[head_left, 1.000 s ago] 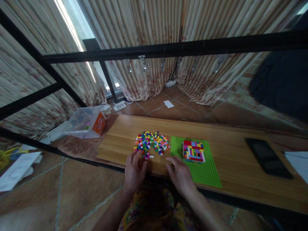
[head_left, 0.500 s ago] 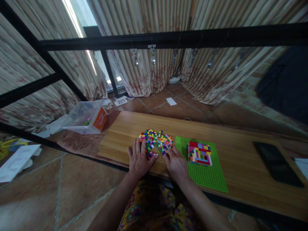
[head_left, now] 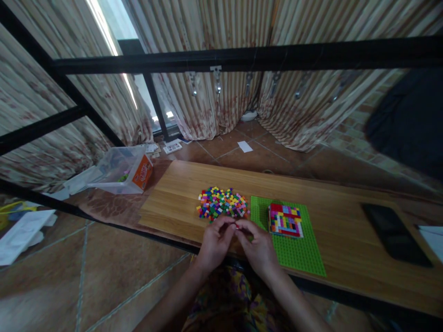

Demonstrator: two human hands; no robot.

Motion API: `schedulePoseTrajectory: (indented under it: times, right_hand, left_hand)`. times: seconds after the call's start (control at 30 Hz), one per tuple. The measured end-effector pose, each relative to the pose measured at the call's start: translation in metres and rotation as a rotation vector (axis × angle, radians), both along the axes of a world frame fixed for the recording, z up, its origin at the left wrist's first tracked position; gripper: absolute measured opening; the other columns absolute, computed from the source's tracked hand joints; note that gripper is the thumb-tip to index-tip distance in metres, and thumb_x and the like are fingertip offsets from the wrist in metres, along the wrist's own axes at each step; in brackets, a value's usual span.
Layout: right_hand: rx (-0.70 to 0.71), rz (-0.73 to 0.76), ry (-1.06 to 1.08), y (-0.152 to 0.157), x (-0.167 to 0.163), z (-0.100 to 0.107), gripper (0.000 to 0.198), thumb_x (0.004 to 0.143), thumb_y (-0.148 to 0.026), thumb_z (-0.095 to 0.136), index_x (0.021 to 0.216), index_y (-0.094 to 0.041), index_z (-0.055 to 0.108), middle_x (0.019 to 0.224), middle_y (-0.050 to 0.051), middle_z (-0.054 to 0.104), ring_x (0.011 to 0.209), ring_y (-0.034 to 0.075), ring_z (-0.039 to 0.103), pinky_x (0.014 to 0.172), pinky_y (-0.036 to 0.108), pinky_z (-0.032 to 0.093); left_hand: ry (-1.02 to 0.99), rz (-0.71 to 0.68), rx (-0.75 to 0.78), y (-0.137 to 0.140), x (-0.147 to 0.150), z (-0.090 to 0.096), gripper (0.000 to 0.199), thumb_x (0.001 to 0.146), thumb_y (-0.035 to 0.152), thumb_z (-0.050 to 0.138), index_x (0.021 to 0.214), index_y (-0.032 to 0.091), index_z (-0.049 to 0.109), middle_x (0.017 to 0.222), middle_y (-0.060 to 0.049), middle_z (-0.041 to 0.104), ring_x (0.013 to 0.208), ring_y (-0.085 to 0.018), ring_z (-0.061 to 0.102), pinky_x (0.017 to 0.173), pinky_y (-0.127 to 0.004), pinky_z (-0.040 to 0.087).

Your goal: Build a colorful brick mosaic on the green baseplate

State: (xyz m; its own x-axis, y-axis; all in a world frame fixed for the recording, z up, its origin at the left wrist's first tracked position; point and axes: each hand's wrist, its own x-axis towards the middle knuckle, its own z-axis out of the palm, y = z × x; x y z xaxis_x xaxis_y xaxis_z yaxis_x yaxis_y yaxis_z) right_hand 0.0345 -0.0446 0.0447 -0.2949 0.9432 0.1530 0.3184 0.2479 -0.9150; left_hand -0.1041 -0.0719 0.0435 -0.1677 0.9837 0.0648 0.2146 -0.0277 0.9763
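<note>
My left hand point(head_left: 215, 243) and my right hand point(head_left: 256, 243) meet at the near edge of the table, both closed with fingertips pinched together. Between their fingertips shows a tiny red toy brick point(head_left: 237, 226), mostly covered by the fingers. Just beyond lies a loose pile of small toy bricks point(head_left: 221, 201) in many colours. Right of my hands a green baseplate point(head_left: 304, 258) lies flat, and on it sits a block built of multicoloured bricks point(head_left: 285, 220), with white showing at its side.
A dark phone or tablet point(head_left: 394, 234) lies at the table's right. Beyond the left end of the wooden table point(head_left: 166, 193) stands a clear plastic box point(head_left: 121, 173) with an orange label. A black metal rail point(head_left: 221, 60) with hanging clips crosses in front of the curtains.
My left hand has left the pile's left side and moved right to join my right hand. Their fingertips now pinch a small red brick, and more of the pile shows.
</note>
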Motion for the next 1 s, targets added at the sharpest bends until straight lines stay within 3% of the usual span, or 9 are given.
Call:
schedulePoseTrajectory:
  times: [0.17,0.37,0.57,0.67,0.83,1.0]
  right_hand:
    - [-0.236,0.019,0.298,-0.005,0.003,0.01,0.015,0.082,-0.034,0.063,0.089,-0.022,0.069,0.083,0.003,0.072,0.078,0.018,0.067,0.074,0.03,0.053]
    - [-0.38,-0.016,0.439,-0.008,0.003,0.011,0.018,0.076,-0.037,0.071,0.081,-0.02,0.071,0.065,0.0,0.07,0.059,0.014,0.063,0.059,0.025,0.051]
    - [-0.535,-0.002,0.523,-0.008,0.001,0.0,0.024,0.07,-0.04,0.074,0.082,-0.02,0.071,0.069,0.002,0.072,0.06,0.018,0.067,0.063,0.032,0.056]
    - [-0.389,-0.075,0.384,-0.001,0.001,-0.012,0.021,0.074,-0.038,0.07,0.083,-0.02,0.072,0.072,0.002,0.072,0.063,0.018,0.066,0.065,0.033,0.055]
    - [0.063,-0.127,-0.062,0.024,-0.005,-0.023,0.018,0.083,-0.024,0.055,0.086,-0.021,0.073,0.088,0.007,0.072,0.083,0.021,0.067,0.081,0.035,0.051]
    - [0.189,-0.109,-0.189,0.033,-0.011,-0.021,0.028,0.085,-0.015,0.049,0.102,-0.021,0.07,0.099,0.008,0.07,0.092,0.021,0.066,0.086,0.034,0.05]
  left_hand:
    - [-0.435,0.01,-0.141,0.001,0.007,0.009,0.02,0.074,0.033,0.072,0.081,0.015,0.069,0.066,0.001,0.065,0.062,-0.012,0.059,0.065,-0.026,0.05]
    - [-0.6,0.059,-0.171,-0.005,0.014,0.015,0.019,0.065,0.029,0.079,0.073,0.014,0.071,0.056,0.002,0.063,0.053,-0.009,0.055,0.057,-0.022,0.047]
    - [-0.785,0.124,-0.281,-0.01,0.013,0.008,0.025,0.059,0.03,0.085,0.072,0.013,0.072,0.058,0.0,0.066,0.05,-0.008,0.057,0.055,-0.021,0.048]
    - [-0.887,0.158,-0.347,-0.01,0.009,0.004,0.028,0.056,0.028,0.087,0.075,0.014,0.073,0.059,0.0,0.066,0.053,-0.007,0.059,0.057,-0.019,0.049]
    - [-0.957,0.207,-0.383,-0.011,0.002,-0.004,0.035,0.052,0.023,0.089,0.082,0.014,0.073,0.065,0.0,0.068,0.061,-0.007,0.062,0.064,-0.019,0.052]
    - [-0.963,0.219,-0.389,-0.013,0.0,-0.006,0.036,0.052,0.02,0.088,0.085,0.015,0.073,0.07,-0.001,0.069,0.064,-0.008,0.063,0.066,-0.019,0.053]
